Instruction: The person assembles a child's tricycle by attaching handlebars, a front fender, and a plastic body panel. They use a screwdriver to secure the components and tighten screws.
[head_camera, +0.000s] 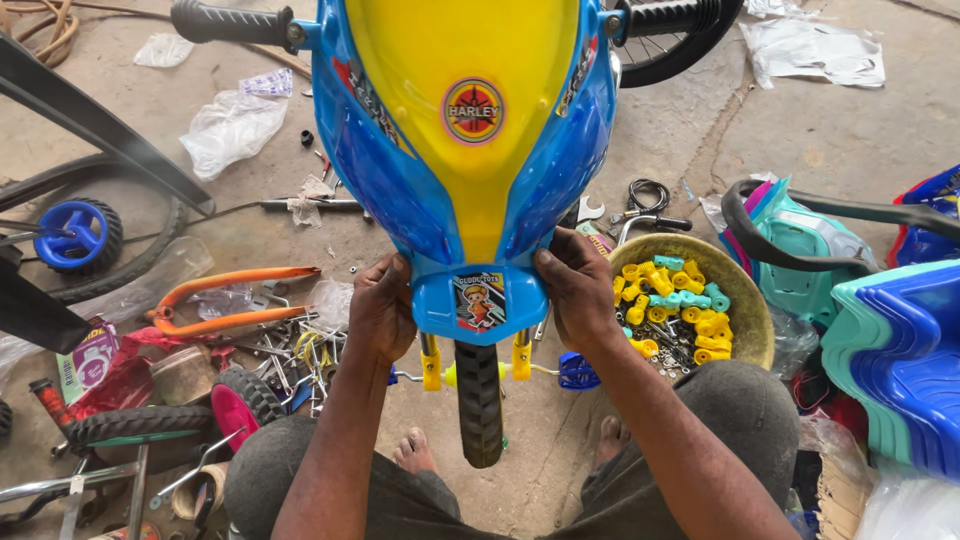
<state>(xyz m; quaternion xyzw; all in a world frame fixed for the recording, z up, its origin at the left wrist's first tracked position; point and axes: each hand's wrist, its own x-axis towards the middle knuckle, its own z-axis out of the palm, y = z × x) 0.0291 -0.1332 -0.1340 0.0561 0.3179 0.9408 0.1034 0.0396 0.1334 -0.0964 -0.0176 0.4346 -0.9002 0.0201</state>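
A child's bicycle stands upright between my knees, its blue and yellow plastic front fairing (470, 130) filling the upper middle of the view. My left hand (382, 305) grips the left side of the fairing's lower blue tip. My right hand (578, 285) grips the right side of the same tip. Below the tip hang the yellow fork legs (431, 362) and the black front tyre (479, 400). Black handlebar grips (228, 22) stick out at the top.
A round bowl (740, 290) of yellow and teal plastic parts sits at right, beside stacked teal and blue plastic shells (900, 350). At left lie an orange frame piece (230, 295), a blue training wheel (78, 235), loose tools and plastic bags on the concrete floor.
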